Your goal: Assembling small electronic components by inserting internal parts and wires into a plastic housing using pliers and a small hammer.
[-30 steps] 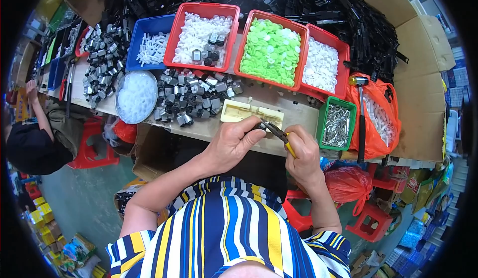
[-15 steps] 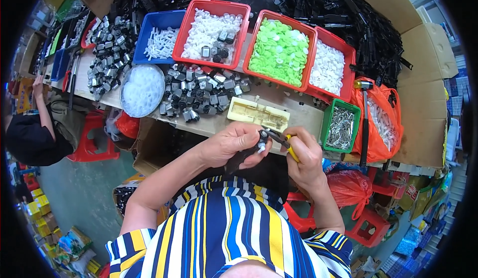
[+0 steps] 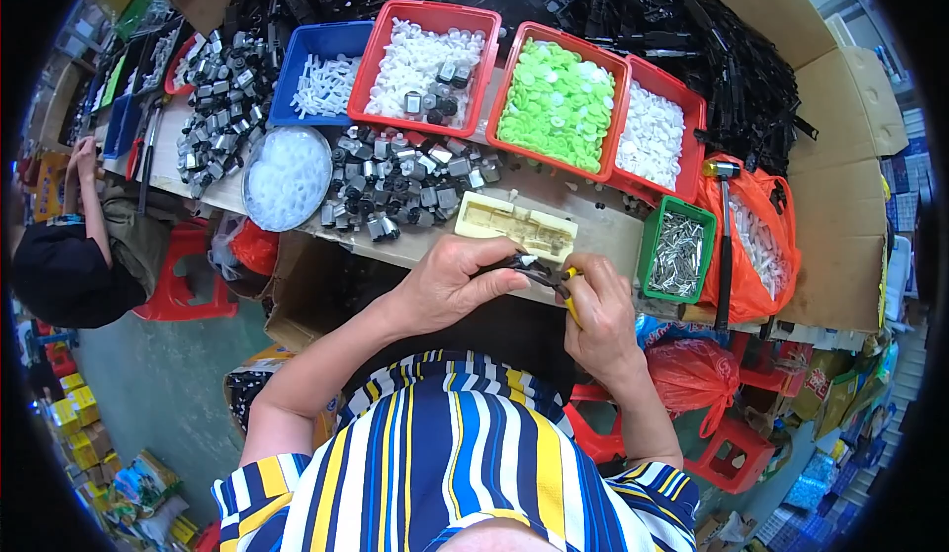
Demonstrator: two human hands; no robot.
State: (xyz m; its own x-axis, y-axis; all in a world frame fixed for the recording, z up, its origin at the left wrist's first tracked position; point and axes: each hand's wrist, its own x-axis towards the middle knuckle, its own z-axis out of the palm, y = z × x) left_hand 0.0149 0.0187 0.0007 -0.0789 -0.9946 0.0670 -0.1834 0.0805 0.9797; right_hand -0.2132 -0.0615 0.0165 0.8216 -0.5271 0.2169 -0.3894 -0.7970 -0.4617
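My left hand (image 3: 453, 283) is closed on a small black part with a white tip (image 3: 527, 259), thumb and fingers pinching it in front of the bench edge. Yellow-handled pliers (image 3: 571, 305) are gripped in my right hand (image 3: 605, 320); their dark jaws point left and meet the part, though just where they bite is too small to tell. Right behind both hands lies a cream-coloured block fixture (image 3: 516, 224) with a hollowed channel. To the right of it stands a green bin of metal pins (image 3: 678, 251).
Red bins hold white parts (image 3: 427, 63) and green discs (image 3: 559, 107); a blue bin (image 3: 318, 76) holds white sticks. Small motors (image 3: 405, 181) lie heaped beside a round dish (image 3: 286, 178). A hammer (image 3: 724, 236) rests by an orange bag (image 3: 776, 246). Another person (image 3: 69, 265) is at left.
My left hand has turned over and moved slightly up, so the part's white tip now points upward. The pliers have tilted with my right hand, staying at the part.
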